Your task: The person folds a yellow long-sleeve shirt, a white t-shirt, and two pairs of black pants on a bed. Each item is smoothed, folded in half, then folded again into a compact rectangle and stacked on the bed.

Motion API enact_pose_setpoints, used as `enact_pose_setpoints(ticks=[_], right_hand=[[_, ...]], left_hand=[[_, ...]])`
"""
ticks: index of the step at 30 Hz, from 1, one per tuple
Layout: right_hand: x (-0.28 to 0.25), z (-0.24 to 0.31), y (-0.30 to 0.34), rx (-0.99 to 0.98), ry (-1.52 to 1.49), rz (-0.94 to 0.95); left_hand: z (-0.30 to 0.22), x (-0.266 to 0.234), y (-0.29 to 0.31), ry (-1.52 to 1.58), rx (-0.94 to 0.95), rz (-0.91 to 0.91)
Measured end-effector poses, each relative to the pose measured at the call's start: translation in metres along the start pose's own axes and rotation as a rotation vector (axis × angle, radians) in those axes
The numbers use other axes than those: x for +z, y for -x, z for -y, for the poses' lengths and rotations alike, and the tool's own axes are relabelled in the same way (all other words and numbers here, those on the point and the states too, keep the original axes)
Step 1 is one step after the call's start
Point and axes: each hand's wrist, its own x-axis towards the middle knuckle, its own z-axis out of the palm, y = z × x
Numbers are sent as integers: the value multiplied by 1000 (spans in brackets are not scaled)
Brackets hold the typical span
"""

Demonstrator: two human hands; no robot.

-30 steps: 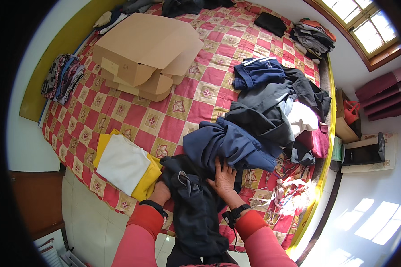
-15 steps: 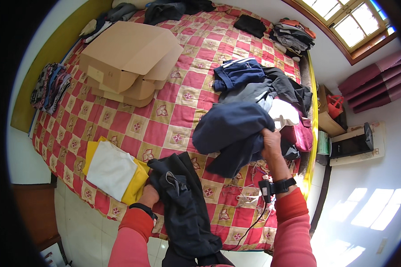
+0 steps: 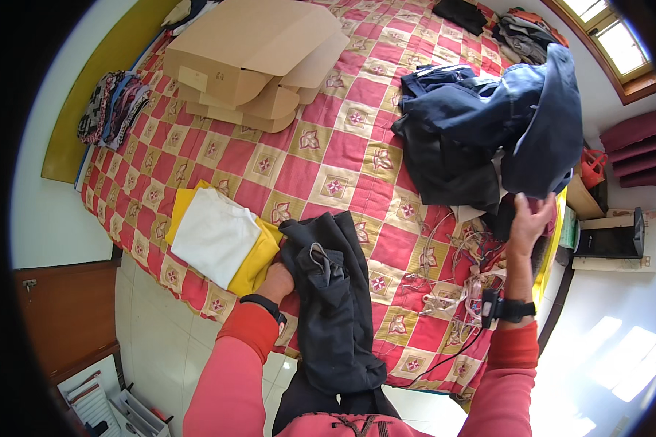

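Observation:
My left hand [image 3: 278,282] is closed at the edge of a pair of black trousers [image 3: 333,306], its fingertips partly hidden by the cloth. The trousers hang over the near edge of the bed. Beside that hand lie a folded white garment [image 3: 216,237] and a yellow garment [image 3: 264,264] under it. Towards the right, my right hand [image 3: 528,224] is open with fingers spread, just below a dark navy garment [image 3: 543,131]. That garment is spread over the clothes pile, one part standing up. A black garment [image 3: 448,160] lies at the pile's near side.
Flattened brown cardboard boxes [image 3: 251,44] are stacked on the checked bedspread [image 3: 333,186]. Folded clothes [image 3: 114,109] sit at the left edge, more [image 3: 525,36] at the far right. Tangled white hangers [image 3: 452,298] lie near my right forearm. A dark cable runs from the wristband.
My right hand has let go of the navy garment, which has moved right and away onto the pile. My left hand stays at the black trousers. The view has shifted.

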Motion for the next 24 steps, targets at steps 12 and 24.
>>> enact_pose_setpoints(ticks=[12, 24], right_hand=[[32, 75, 328, 9, -122, 1268], [-76, -22, 327, 605, -192, 773]], left_hand=[[-1, -4, 2, 165, -89, -45], [-23, -41, -3, 205, -221, 91]])
